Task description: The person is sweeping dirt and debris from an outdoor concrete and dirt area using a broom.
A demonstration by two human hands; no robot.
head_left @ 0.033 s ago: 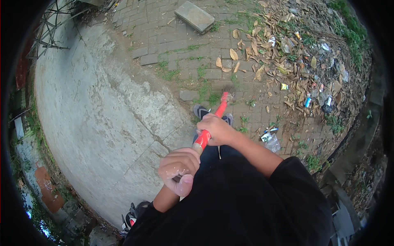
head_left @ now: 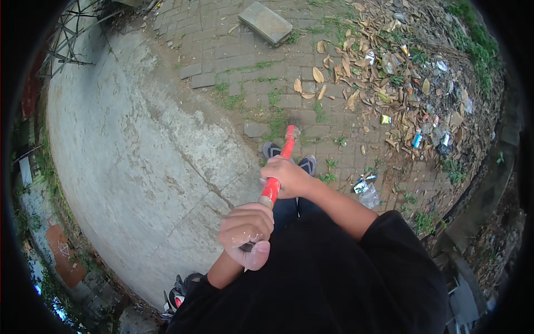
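Note:
A long broom (head_left: 287, 148) slants away from my body, its pole partly red. Lower down, my left hand (head_left: 245, 232) is wrapped round the pole near its top end, with pale specks on the skin. Farther along, my right hand (head_left: 286, 176) grips the red part. The broom's dark bristles (head_left: 295, 120) are blurred and small, just above the paving beyond my shoes (head_left: 307, 164); whether they touch it I cannot tell.
Smooth concrete (head_left: 139, 150) lies on the left, meeting brick paving with grass tufts. Ahead rests a grey slab (head_left: 266, 23). Dry leaves (head_left: 351, 100) and litter are heaped on the right; a plastic bag (head_left: 369, 197) lies nearer. A metal frame (head_left: 69, 36) stands far left.
The broom's bristle end has swung left over the paving. My right hand has shifted slightly left with the pole, and my left hand slightly right; both keep their grip.

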